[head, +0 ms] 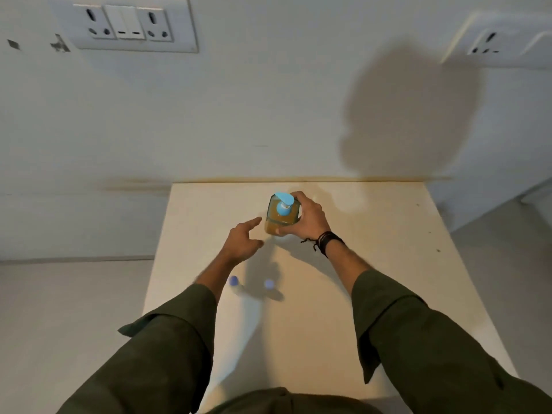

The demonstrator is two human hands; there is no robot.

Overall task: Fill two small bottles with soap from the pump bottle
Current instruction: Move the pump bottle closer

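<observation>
Right hand point(307, 218) grips the pump bottle point(282, 216) (likely heavy, slick; hold its sides) at twelve o'clock; left hand point(243, 242) open.

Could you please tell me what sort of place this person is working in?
Probably a plain room in a home or office: a small pale table pushed against a white wall, with socket-and-switch plates above it. Nothing marks it as a workshop.

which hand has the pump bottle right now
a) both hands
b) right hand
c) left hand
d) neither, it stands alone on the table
b: the right hand is wrapped around the side of the pump bottle, while the left hand is open beside it with fingers spread and does not appear to touch it.
</observation>
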